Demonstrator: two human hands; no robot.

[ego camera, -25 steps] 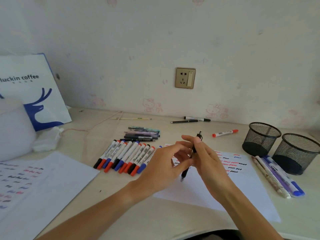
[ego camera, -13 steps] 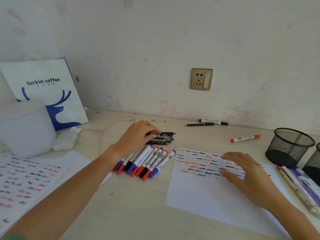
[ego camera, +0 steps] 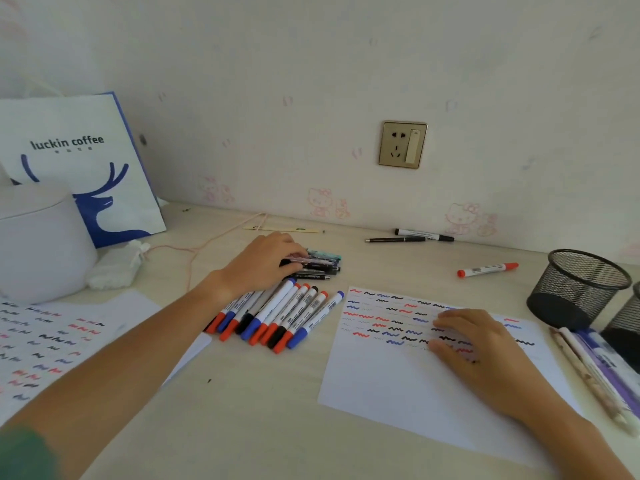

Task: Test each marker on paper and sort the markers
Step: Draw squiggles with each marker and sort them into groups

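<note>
My left hand (ego camera: 260,263) reaches over to a small pile of dark and pastel pens (ego camera: 322,264). Its fingertips and thumb pinch a pinkish pen at the pile's left end. A row of white markers (ego camera: 280,315) with red, blue and black caps lies just in front of that hand. On the right, my right hand (ego camera: 479,353) lies flat with straight fingers on the test paper (ego camera: 388,386), which carries rows of red, blue and black squiggles. My right hand holds nothing.
Two black mesh cups (ego camera: 578,289) stand at the right with several pens (ego camera: 599,368) lying in front. A red marker (ego camera: 487,270) and two black pens (ego camera: 412,236) lie near the wall. At the left are a marked sheet (ego camera: 45,344), a white pot (ego camera: 38,244) and a paper bag (ego camera: 79,161).
A second ago both hands held a black pen above the paper. My left hand moved to the pen pile and stays there; my right hand dropped flat onto the paper.
</note>
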